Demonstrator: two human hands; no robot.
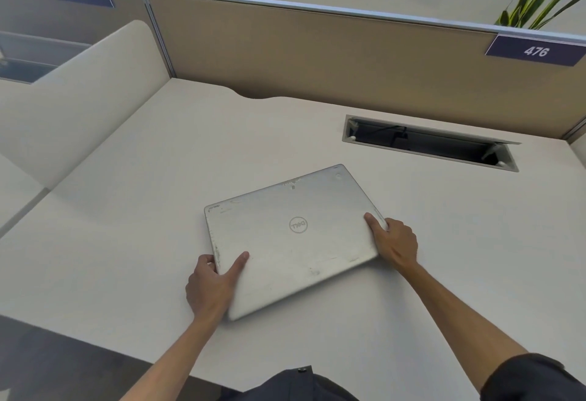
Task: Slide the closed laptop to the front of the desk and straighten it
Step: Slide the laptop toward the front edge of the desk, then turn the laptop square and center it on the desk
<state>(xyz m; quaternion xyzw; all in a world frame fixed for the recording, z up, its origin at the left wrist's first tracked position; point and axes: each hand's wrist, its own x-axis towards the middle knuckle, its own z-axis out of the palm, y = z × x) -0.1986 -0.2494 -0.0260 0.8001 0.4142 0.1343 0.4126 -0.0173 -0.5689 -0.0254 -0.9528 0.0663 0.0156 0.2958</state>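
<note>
A closed silver laptop (295, 235) with a round logo on its lid lies flat on the white desk (126, 226), turned askew to the desk's front edge. My left hand (211, 286) grips its near left corner, thumb on the lid and fingers around the edge. My right hand (394, 242) holds the right edge, with the thumb on top of the lid. Both forearms reach in from the bottom of the view.
An open cable slot (428, 143) is cut into the desk behind the laptop, to the right. A tan partition (317, 51) bounds the far side, a cream divider (79, 99) the left. The desk's front edge (95, 342) runs along the bottom left.
</note>
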